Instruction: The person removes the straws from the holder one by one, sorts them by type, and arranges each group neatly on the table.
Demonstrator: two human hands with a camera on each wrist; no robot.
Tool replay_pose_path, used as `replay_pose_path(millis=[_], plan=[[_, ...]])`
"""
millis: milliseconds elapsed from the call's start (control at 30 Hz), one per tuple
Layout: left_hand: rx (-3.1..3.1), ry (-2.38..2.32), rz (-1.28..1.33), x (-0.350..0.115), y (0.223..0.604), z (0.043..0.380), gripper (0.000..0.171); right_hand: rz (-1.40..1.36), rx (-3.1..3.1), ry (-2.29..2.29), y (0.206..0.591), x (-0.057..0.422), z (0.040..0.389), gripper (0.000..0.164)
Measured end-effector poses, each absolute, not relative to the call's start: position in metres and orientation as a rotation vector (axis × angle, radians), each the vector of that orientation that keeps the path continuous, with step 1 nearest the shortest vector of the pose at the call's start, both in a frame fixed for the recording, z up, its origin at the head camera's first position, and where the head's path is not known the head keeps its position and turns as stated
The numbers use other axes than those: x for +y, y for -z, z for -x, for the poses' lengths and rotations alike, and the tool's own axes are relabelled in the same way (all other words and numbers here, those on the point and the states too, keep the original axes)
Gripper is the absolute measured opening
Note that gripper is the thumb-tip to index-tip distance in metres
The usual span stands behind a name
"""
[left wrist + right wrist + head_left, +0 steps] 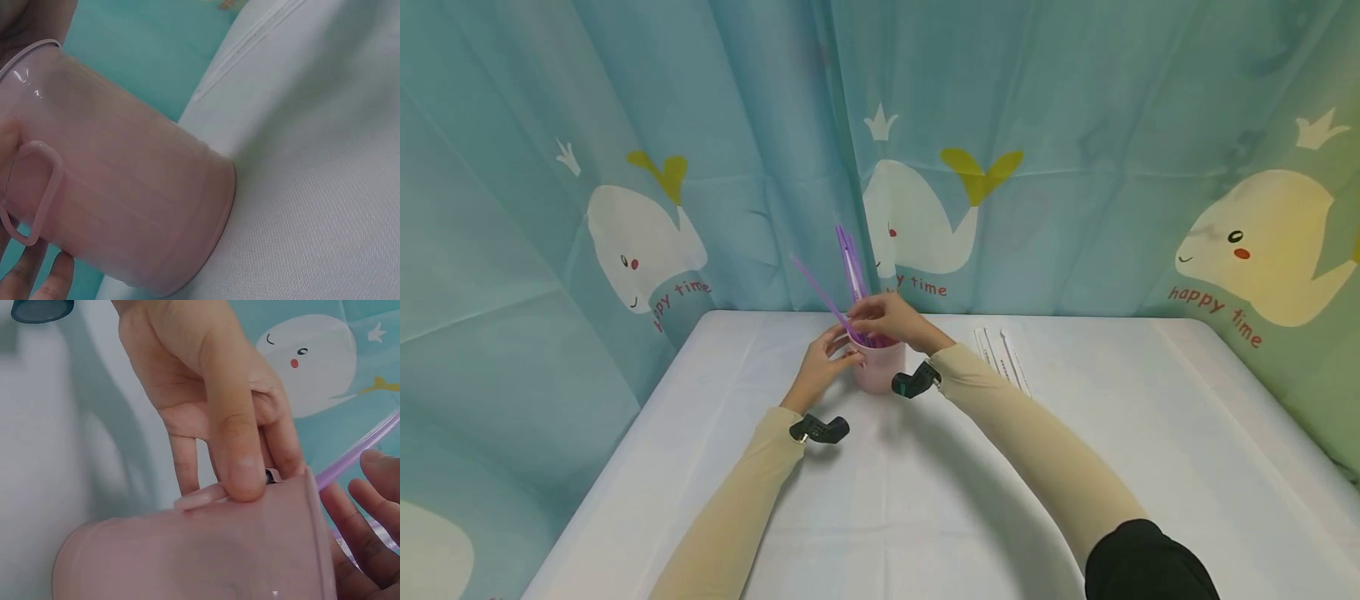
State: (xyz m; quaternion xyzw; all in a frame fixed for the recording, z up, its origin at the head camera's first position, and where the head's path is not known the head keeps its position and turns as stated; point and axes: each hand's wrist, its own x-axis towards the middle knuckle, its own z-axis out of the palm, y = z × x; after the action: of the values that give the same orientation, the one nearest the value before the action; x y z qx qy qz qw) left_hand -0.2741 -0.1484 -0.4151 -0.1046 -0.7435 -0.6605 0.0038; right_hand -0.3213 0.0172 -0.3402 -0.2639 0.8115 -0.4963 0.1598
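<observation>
The left hand (822, 368) grips the upright pink cup (881, 372) on the table (827, 517); the right hand (892, 320) is at its purple sticks (852, 263), pinch indeterminable. Apparent step: arranging sticks; the next move probably requires a steady cup.

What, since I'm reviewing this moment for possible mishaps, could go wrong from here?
The thin purple stick leaning out of the glossy pink cylindrical cup could slip out if the right hand, whose fingers are close to it, knocks it.

The cup might tip if the left hand, holding it high up near the rim, pushes sideways.

The beige right sleeve passes close to the thin white sticks, so a sweep of that arm could scatter them.
</observation>
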Motion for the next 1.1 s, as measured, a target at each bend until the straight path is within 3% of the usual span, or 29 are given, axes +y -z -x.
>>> replay_pose_path(millis=[1100], plan=[[-2.321, 2.087, 0.325, -0.1479, 0.4123, 0.2731, 0.065, 0.824, 2.35, 1.357, 0.3351, 0.0204, 0.318, 0.021]])
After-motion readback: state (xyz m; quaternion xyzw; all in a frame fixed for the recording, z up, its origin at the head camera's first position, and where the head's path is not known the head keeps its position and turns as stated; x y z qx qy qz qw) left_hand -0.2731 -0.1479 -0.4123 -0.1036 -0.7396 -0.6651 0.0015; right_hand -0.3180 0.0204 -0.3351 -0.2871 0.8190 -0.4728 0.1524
